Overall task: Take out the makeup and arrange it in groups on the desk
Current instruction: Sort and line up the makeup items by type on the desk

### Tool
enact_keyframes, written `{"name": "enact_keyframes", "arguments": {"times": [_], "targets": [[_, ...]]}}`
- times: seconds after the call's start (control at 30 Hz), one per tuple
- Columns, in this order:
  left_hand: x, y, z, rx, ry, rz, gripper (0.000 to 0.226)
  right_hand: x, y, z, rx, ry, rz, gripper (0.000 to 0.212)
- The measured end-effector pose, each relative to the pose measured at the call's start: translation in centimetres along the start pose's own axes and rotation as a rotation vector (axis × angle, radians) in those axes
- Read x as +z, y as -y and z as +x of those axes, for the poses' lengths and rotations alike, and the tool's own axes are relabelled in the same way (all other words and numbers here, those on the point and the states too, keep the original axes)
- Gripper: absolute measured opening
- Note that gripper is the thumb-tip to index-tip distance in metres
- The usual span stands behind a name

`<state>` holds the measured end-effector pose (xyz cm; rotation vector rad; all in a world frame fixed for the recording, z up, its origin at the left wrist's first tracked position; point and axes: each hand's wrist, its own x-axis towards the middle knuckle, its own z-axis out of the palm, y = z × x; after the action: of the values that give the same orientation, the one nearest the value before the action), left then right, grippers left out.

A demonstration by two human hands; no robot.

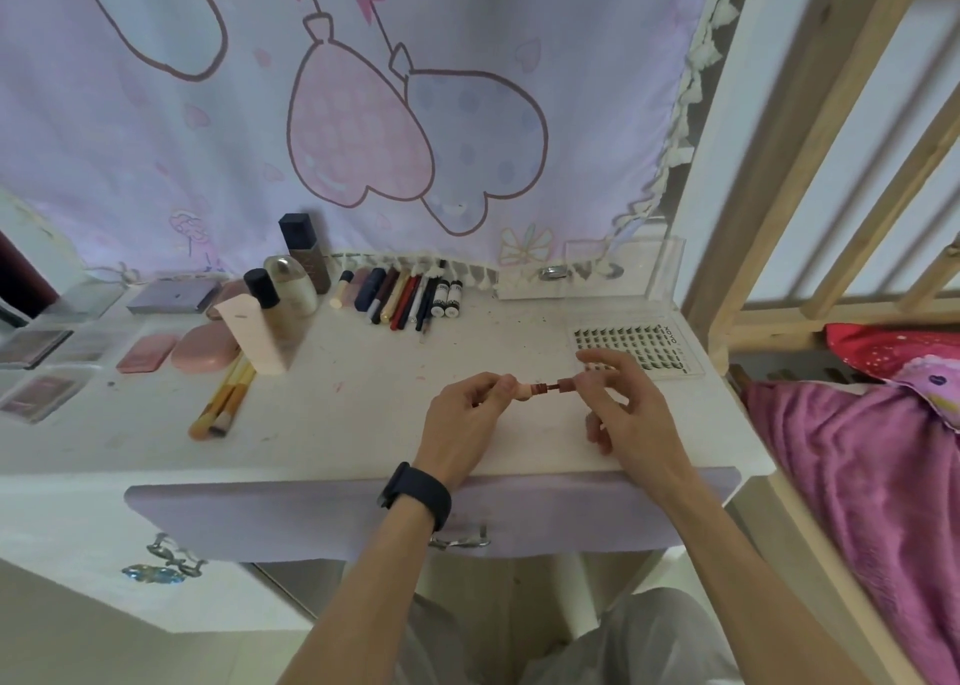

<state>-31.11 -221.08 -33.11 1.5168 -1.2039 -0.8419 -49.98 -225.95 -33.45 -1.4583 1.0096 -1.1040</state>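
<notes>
We pinch a small, ribbed lipstick tube (541, 388) end to end: left hand (467, 411) on pale rounded end, right hand (631, 416) on dark end, above scuffed white desk (363, 414).

A lilac cloth (363, 112) printed with balloons hangs behind the white tabletop (363, 424). A wooden bed rail (831, 164) and pink blanket (857, 476) stand right.

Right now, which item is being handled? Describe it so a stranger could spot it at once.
Start at the white desk, near its front edge above the lilac drawer. Between the left hand and right hand is a small pink-and-brown tube. It alone is held; every other item lies or stands on the desktop.
</notes>
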Motion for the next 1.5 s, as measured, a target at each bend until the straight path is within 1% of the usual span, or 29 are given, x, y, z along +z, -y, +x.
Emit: {"name": "enact_keyframes", "arguments": {"times": [0.07, 0.1, 0.13, 0.3, 0.43, 0.63, 0.77, 0.87, 1.1, 1.23, 1.3, 1.37, 1.43, 1.5], "targets": [[0.0, 0.0, 0.1, 0.001, 0.000, 0.005, 0.026, 0.3, 0.4, 0.3, 0.060, -0.009, -0.036, 0.032], [0.0, -0.1, 0.1, -0.004, 0.002, 0.005, 0.027, 0.3, 0.5, 0.4, 0.071, -0.017, -0.060, 0.037], [0.0, -0.1, 0.2, -0.008, 0.004, 0.004, 0.027, 0.4, 0.5, 0.5, 0.075, -0.021, -0.079, 0.037], [-0.2, -0.2, 0.4, -0.027, 0.000, -0.030, 0.029, 0.2, 1.2, 0.7, 0.033, 0.004, -0.068, 0.015], [-0.6, -0.4, 0.4, -0.037, -0.004, -0.071, 0.032, 0.0, 1.9, 1.0, -0.058, 0.019, -0.167, 0.004], [-0.8, -0.5, 0.3, -0.033, 0.002, -0.125, 0.032, -0.6, 2.4, 1.3, -0.123, 0.036, -0.236, 0.018], [-0.9, -0.5, 0.4, -0.031, 0.012, -0.138, 0.032, -0.9, 2.5, 1.6, -0.140, 0.049, -0.303, 0.016], [-0.9, -0.5, 0.5, -0.032, 0.016, -0.133, 0.032, -1.2, 2.5, 1.6, -0.153, 0.054, -0.346, 0.019], [-1.0, -0.5, 0.6, -0.042, 0.027, -0.117, 0.034, -1.7, 2.9, 1.6, -0.160, 0.070, -0.390, 0.035], [-1.0, -0.4, 0.5, -0.052, 0.020, -0.129, 0.034, -1.8, 3.2, 1.6, -0.173, 0.077, -0.411, 0.035], [-1.0, -0.4, 0.4, -0.046, 0.018, -0.137, 0.034, -1.8, 3.3, 1.4, -0.181, 0.076, -0.405, 0.029], [-0.9, -0.4, 0.5, -0.031, 0.021, -0.140, 0.033, -1.8, 3.7, 1.4, -0.143, 0.067, -0.370, 0.019], [-0.9, -0.4, 0.5, -0.029, 0.019, -0.138, 0.032, -1.9, 3.9, 1.3, -0.096, 0.061, -0.354, 0.024], [-0.9, -0.3, 0.5, -0.041, 0.007, -0.148, 0.032, -2.1, 4.0, 1.4, -0.091, 0.071, -0.395, 0.021]]}}
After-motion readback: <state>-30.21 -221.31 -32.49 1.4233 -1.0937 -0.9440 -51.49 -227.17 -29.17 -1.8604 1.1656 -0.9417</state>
